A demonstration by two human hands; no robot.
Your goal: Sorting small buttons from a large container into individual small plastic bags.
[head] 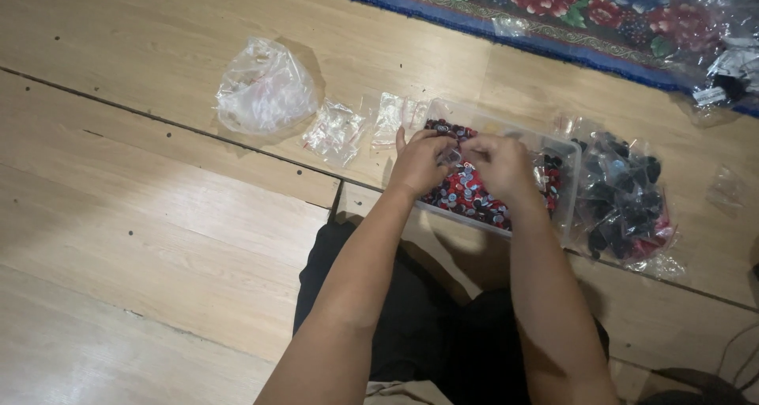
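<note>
A clear plastic box full of small red and black round pieces sits on the wooden floor in front of me. Both hands hover over it. My left hand and my right hand meet above the pieces, fingers pinched together on a small clear plastic bag between them. What lies inside the little bag is too small to tell.
A crumpled clear bag and several small clear zip bags lie left of the box. A plastic bag of black pieces rests to its right. A floral rug with a blue border lies beyond. My dark-clothed legs are below.
</note>
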